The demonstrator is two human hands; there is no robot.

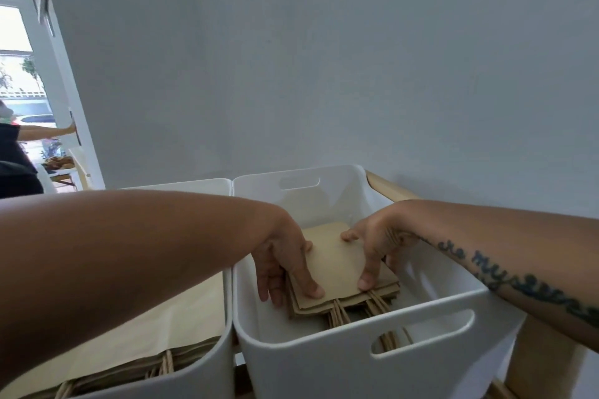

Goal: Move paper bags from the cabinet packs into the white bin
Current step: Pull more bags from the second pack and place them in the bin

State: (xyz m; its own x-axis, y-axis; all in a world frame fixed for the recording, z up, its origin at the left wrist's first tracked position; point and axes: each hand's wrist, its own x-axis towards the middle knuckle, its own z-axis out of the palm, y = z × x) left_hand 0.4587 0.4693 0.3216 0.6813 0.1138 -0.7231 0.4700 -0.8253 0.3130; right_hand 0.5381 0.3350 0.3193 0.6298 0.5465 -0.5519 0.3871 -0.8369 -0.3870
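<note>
A small stack of flat brown paper bags (337, 266) with twisted handles lies inside the right white bin (356, 343). My left hand (285, 262) grips the stack's left edge, thumb on top and fingers underneath. My right hand (376, 246) holds the right edge, fingers pressed on the top bag. Both hands are down inside the bin. The bags' handles point toward me.
A second white bin (201, 369) to the left holds larger paper bags (155, 327), partly covered by my left forearm. Both bins sit on a wooden shelf (531, 356) against a grey wall. Another person stands at the far left by a doorway (19, 152).
</note>
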